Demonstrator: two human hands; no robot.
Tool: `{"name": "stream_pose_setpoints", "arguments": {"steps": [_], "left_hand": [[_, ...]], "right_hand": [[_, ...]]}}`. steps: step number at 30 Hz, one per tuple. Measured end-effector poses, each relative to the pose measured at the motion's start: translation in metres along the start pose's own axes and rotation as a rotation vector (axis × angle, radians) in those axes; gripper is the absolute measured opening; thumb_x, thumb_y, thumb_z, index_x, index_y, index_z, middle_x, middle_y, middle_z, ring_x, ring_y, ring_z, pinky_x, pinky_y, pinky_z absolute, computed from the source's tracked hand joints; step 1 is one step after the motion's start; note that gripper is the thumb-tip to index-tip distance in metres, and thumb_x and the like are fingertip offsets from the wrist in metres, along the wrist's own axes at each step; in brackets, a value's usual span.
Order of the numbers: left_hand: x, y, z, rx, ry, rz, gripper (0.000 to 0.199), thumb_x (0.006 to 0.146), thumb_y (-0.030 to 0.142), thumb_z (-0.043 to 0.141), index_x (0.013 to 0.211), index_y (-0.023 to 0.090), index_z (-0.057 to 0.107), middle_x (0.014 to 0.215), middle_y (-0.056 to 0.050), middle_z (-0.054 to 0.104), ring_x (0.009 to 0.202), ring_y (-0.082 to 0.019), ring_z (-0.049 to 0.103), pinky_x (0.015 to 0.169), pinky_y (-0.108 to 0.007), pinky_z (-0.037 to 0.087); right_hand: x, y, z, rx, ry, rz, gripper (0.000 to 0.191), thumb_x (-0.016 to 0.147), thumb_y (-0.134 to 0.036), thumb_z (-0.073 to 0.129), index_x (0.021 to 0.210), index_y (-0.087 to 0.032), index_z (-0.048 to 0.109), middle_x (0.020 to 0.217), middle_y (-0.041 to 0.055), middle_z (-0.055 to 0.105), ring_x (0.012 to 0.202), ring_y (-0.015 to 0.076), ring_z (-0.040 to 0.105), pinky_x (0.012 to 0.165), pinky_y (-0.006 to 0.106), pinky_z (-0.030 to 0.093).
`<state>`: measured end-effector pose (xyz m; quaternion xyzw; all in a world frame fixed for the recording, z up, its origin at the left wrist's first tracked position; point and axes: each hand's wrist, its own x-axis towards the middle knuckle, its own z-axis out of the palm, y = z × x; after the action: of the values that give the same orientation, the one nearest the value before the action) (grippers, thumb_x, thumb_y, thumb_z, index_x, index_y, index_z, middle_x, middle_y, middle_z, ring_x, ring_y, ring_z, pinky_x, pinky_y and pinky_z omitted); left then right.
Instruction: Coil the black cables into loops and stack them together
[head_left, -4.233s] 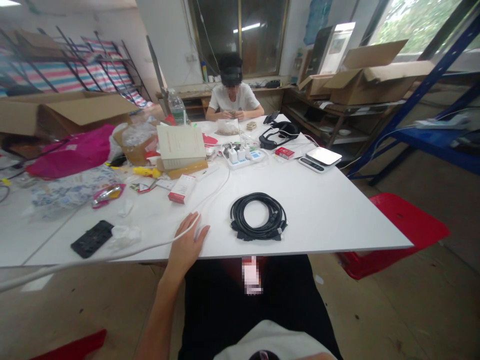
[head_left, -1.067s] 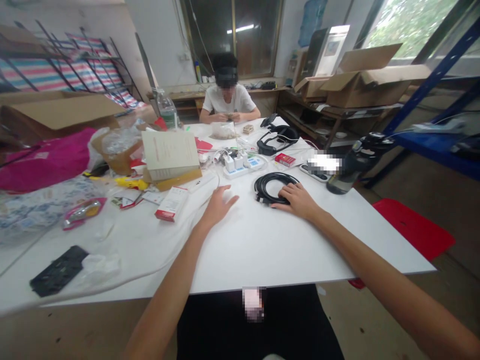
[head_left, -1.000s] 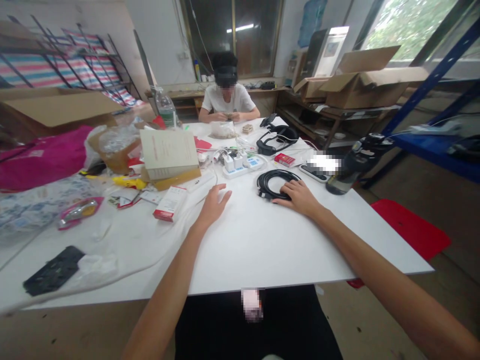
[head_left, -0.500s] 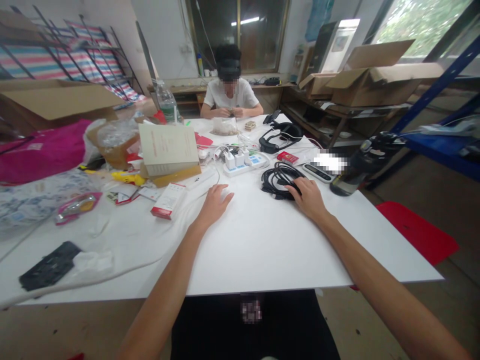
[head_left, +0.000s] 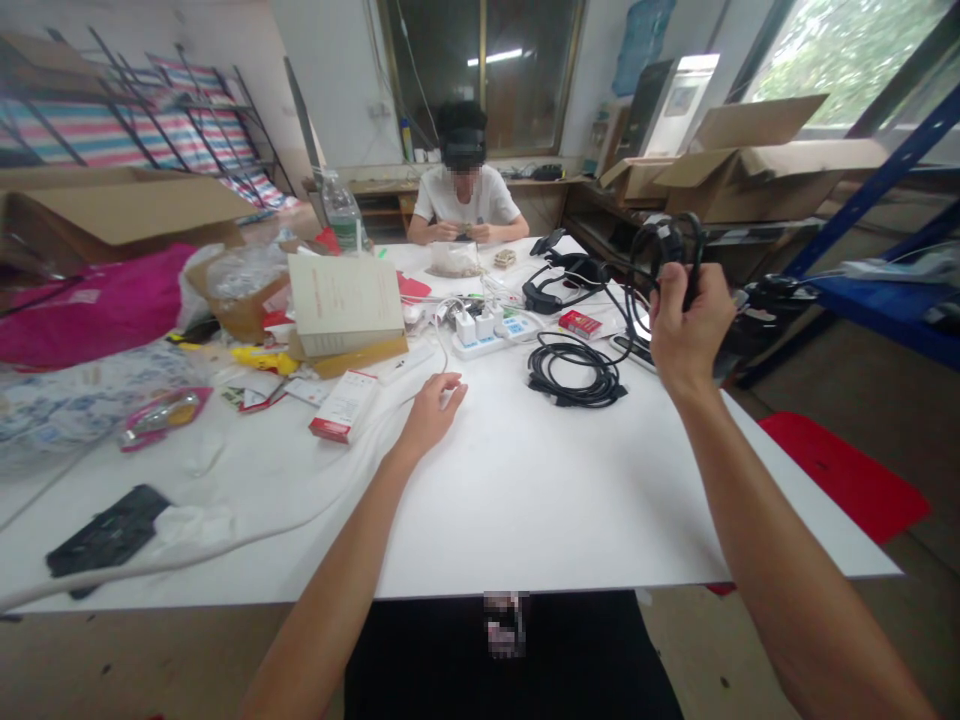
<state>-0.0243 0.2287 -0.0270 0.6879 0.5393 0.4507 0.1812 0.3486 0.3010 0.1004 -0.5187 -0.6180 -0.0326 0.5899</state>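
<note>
My right hand (head_left: pixel 690 325) is raised over the right side of the white table (head_left: pixel 517 500). Its fingers are wrapped round a bunch of black cable (head_left: pixel 667 240), looped above the thumb. From that bunch a strand seems to run down toward a coil of black cable (head_left: pixel 585 397) lying on the tabletop; whether the two are one cable I cannot tell. My left hand (head_left: pixel 431 412) lies on the table with nothing in it, thumb and fingers apart. A white power strip (head_left: pixel 480 347) with plugs in it is just beyond that hand.
Across the table sits a person (head_left: pixel 465 200) in a white shirt, both hands together. A black bottle (head_left: pixel 757 325) stands partly hidden behind my right hand. A black headset (head_left: pixel 551 295) and red box (head_left: pixel 580 323) lie beyond the coil. Clutter, with a propped booklet (head_left: pixel 345 300), covers the left.
My right hand has lifted from the coil, up and to the right, taking a bunch of black cable with it. Part of the cable stays on the table. The left hand has hardly moved.
</note>
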Motion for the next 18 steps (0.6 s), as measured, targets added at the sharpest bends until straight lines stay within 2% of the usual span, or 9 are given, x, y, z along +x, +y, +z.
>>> {"name": "stream_pose_setpoints", "arguments": {"steps": [2, 5, 8, 10, 12, 14, 16, 18], "left_hand": [[0.0, 0.0, 0.0, -0.002, -0.004, -0.004, 0.031, 0.106, 0.043, 0.061, 0.125, 0.02, 0.07, 0.119, -0.009, 0.076, 0.112, -0.023, 0.072, 0.108, -0.043, 0.056], [0.0, 0.0, 0.001, -0.003, -0.008, -0.012, 0.031, 0.105, 0.042, 0.061, 0.125, 0.02, 0.07, 0.119, -0.01, 0.076, 0.112, -0.023, 0.072, 0.108, -0.044, 0.056], [0.0, 0.0, 0.002, 0.0, -0.034, -0.012, 0.031, 0.105, 0.044, 0.061, 0.125, 0.021, 0.07, 0.12, -0.009, 0.076, 0.112, -0.024, 0.072, 0.108, -0.043, 0.056], [0.0, 0.001, 0.002, -0.004, -0.044, -0.003, 0.031, 0.105, 0.044, 0.061, 0.124, 0.021, 0.071, 0.12, -0.009, 0.076, 0.113, -0.024, 0.072, 0.108, -0.043, 0.056], [0.0, 0.003, 0.002, -0.012, -0.042, 0.001, 0.03, 0.105, 0.043, 0.061, 0.123, 0.021, 0.071, 0.119, -0.009, 0.076, 0.112, -0.024, 0.071, 0.108, -0.044, 0.056], [0.0, 0.005, 0.002, -0.02, -0.039, -0.004, 0.029, 0.105, 0.042, 0.061, 0.123, 0.021, 0.071, 0.119, -0.009, 0.076, 0.112, -0.024, 0.071, 0.108, -0.043, 0.056], [0.0, 0.006, 0.002, -0.033, -0.035, -0.005, 0.03, 0.104, 0.042, 0.061, 0.122, 0.02, 0.071, 0.118, -0.01, 0.076, 0.111, -0.024, 0.072, 0.107, -0.043, 0.056], [-0.001, 0.006, 0.002, -0.059, -0.03, -0.006, 0.031, 0.104, 0.042, 0.061, 0.123, 0.019, 0.071, 0.118, -0.011, 0.077, 0.11, -0.024, 0.072, 0.106, -0.043, 0.056]], "right_hand": [[-0.006, -0.005, 0.006, -0.086, -0.007, 0.011, 0.06, 0.104, -0.078, 0.039, 0.101, -0.022, 0.061, 0.079, 0.0075, 0.064, 0.073, 0.0239, 0.064, 0.073, 0.039, 0.049], [-0.014, 0.003, 0.014, -0.185, -0.116, -0.002, 0.061, 0.1, -0.082, 0.044, 0.092, -0.023, 0.058, 0.072, 0.0067, 0.065, 0.069, 0.0244, 0.063, 0.072, 0.039, 0.049], [-0.012, 0.01, 0.014, -0.117, -0.195, 0.027, 0.06, 0.102, -0.082, 0.041, 0.095, -0.024, 0.056, 0.075, 0.007, 0.07, 0.065, 0.0228, 0.064, 0.066, 0.037, 0.048], [-0.005, 0.005, 0.007, -0.051, -0.213, 0.068, 0.059, 0.104, -0.08, 0.039, 0.099, -0.024, 0.055, 0.076, 0.0064, 0.071, 0.057, 0.0195, 0.062, 0.06, 0.034, 0.046], [0.005, -0.006, -0.003, -0.056, -0.181, 0.078, 0.059, 0.105, -0.079, 0.038, 0.098, -0.023, 0.054, 0.072, 0.0048, 0.069, 0.05, 0.0162, 0.057, 0.055, 0.032, 0.041], [0.017, -0.021, -0.014, -0.126, -0.108, 0.026, 0.06, 0.107, -0.077, 0.037, 0.098, -0.02, 0.055, 0.066, 0.0027, 0.064, 0.048, 0.0141, 0.053, 0.057, 0.031, 0.04], [0.028, -0.036, -0.025, -0.205, -0.002, -0.063, 0.064, 0.11, -0.074, 0.032, 0.101, -0.017, 0.059, 0.067, 0.0028, 0.061, 0.054, 0.0141, 0.055, 0.064, 0.031, 0.042], [0.039, -0.052, -0.036, -0.279, 0.105, -0.162, 0.07, 0.112, -0.071, 0.027, 0.105, -0.012, 0.063, 0.076, 0.0067, 0.064, 0.067, 0.016, 0.061, 0.072, 0.032, 0.044]]}}
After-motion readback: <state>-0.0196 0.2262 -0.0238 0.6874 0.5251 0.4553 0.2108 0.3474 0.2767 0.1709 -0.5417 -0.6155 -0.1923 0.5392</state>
